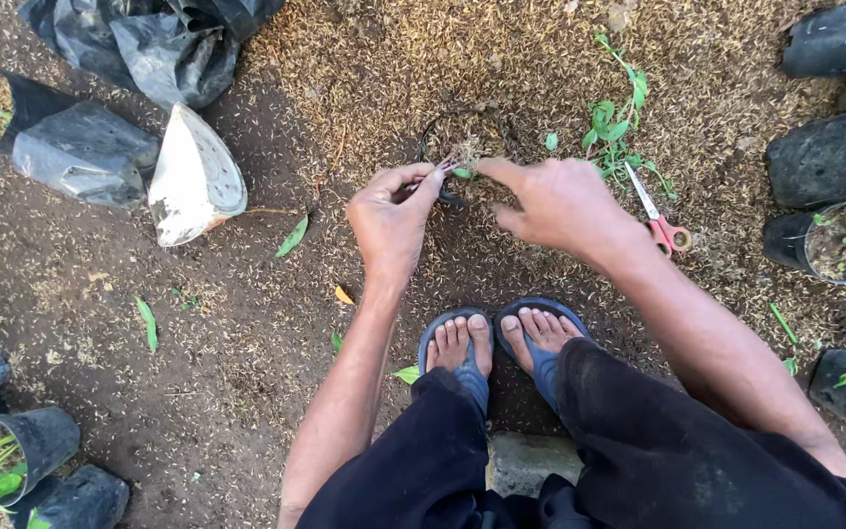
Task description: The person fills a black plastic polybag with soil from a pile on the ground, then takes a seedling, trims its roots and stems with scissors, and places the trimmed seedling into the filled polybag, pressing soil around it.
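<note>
1. Our left hand [391, 217] has its grip pinched on a thin reddish-stemmed cutting [440, 173], fingertips pressed together around the stem; our right hand [555, 201] has its grip spread, the forefinger reaching to the small green leaf at the cutting's tip.
2. The cutting sits at the near rim of the small black plastic grow bag filled with husk mix [467, 142], which stands on the ground just ahead of our blue sandals [501, 343].
3. To do this well, we judge the stem should go in upright at the bag's centre, with the mix pressed gently round it, not bruising the stem.
4. Whether the stem's base is in the mix already is hard to tell; our fingers hide it.
5. The red-handled scissors [660, 217] lie just right of our right wrist, beside loose green sprigs [614, 118]; more black bags with seedlings [834, 235] stand further right.
</note>
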